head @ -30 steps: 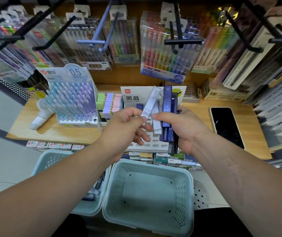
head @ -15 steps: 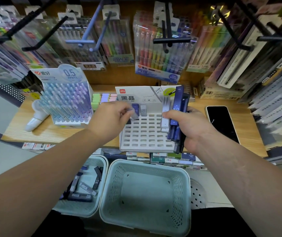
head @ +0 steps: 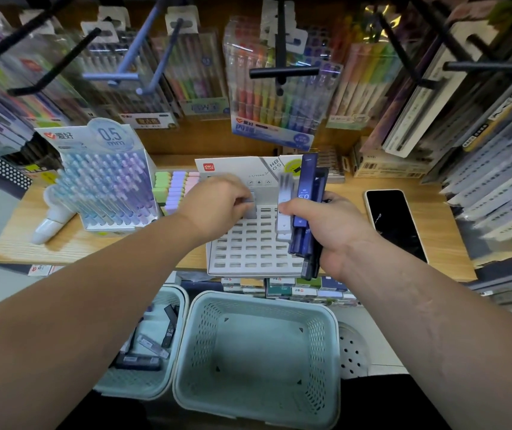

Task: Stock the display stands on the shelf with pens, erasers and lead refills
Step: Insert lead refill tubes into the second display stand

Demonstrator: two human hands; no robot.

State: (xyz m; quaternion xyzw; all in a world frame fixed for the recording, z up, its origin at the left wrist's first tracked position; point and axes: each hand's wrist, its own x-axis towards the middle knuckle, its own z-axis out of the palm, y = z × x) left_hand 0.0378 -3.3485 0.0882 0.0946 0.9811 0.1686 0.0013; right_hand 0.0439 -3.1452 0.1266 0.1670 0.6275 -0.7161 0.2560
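There, the left hand [head: 217, 206] pinches what looks like a grey lead refill case [head: 251, 202] over the slotted display stand [head: 248, 252]; the right hand [head: 333, 232] grips a bundle of refill cases [head: 304, 209].

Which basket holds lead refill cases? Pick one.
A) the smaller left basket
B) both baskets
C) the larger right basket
A: dark and clear lead refill cases lie in the smaller left basket, while the larger right basket shows only its bare bottom.

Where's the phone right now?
Head view, right side: the phone lies flat on the wooden shelf, just right of the right hand gripping lead refills.
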